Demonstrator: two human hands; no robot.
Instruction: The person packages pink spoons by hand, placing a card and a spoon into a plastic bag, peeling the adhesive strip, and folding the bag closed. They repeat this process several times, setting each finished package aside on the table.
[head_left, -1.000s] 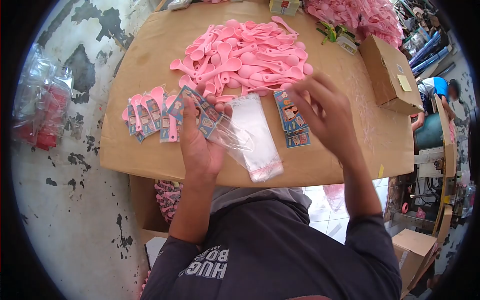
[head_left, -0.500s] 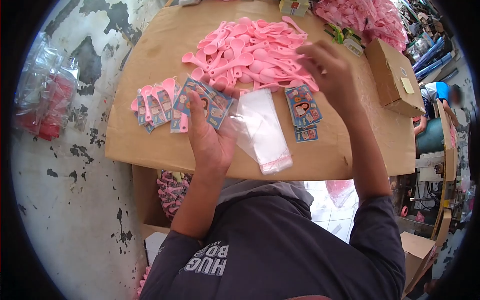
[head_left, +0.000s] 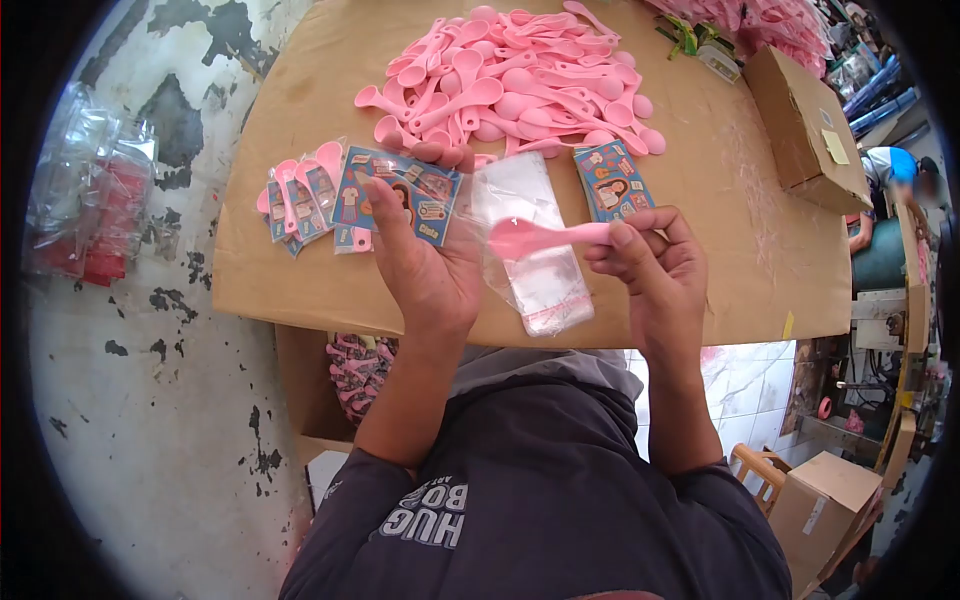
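Note:
My left hand [head_left: 435,265] is closed on a blue printed card [head_left: 428,205], which appears to be inside a clear plastic bag [head_left: 468,225]. Between the thumb and fingers of my right hand [head_left: 662,265] is a pink spoon [head_left: 550,237] held by its handle end, its bowl pointing toward the bag's side. Below the spoon lies a stack of clear plastic bags [head_left: 555,300]. A stack of blue cards [head_left: 607,180] sits just beyond my right hand. To the left are several bagged pink spoons with cards [head_left: 305,195].
A large heap of pink spoons [head_left: 520,85] covers the far middle of the table [head_left: 290,110]. A cardboard box [head_left: 795,130] stands at its right edge. Plastic packets [head_left: 100,200] are by the left wall. Another person [head_left: 880,190] is at far right.
My right hand has come down from beside the spoon heap and now holds a pink spoon near the bag. The left hand keeps the card, now turned flatter toward me.

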